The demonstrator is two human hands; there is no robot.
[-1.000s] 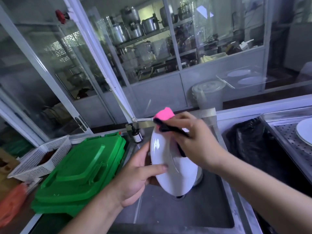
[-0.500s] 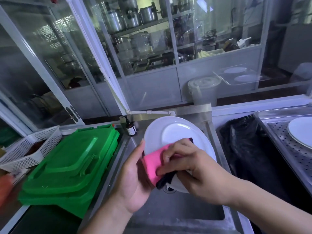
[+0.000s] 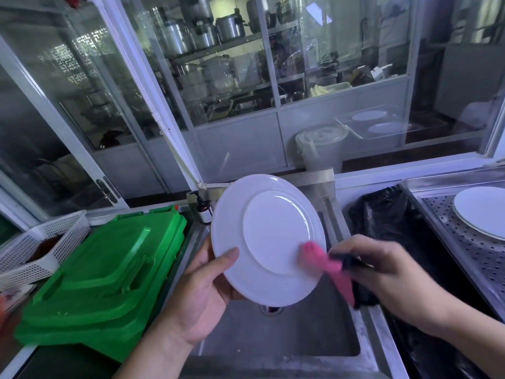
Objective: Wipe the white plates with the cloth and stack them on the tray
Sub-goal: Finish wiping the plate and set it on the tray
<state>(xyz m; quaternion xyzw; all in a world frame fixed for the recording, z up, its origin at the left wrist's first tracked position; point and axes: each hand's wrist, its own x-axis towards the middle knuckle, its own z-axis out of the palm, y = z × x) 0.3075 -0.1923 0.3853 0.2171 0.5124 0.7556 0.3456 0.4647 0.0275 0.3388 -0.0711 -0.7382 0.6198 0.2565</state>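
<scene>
The tray [image 3: 426,196] at right carries 1 plate. Over the sink [image 3: 287,340], the white plate [image 3: 269,236] now shows more of its face; the left hand [image 3: 203,291] grips its rim. The right hand [image 3: 393,274], clutching the pink cloth [image 3: 325,259], has slid to the lower-right rim, so wiping looks nearly done.

Plate [image 3: 276,236]: glossy, smooth white ceramic. Cloth [image 3: 325,259]: soft pink fabric, dark backing toward the fingers. Sink [image 3: 287,343]: dull matt metal. Tray [image 3: 470,250]: perforated metal. Lid [image 3: 101,272]: shiny green plastic.
</scene>
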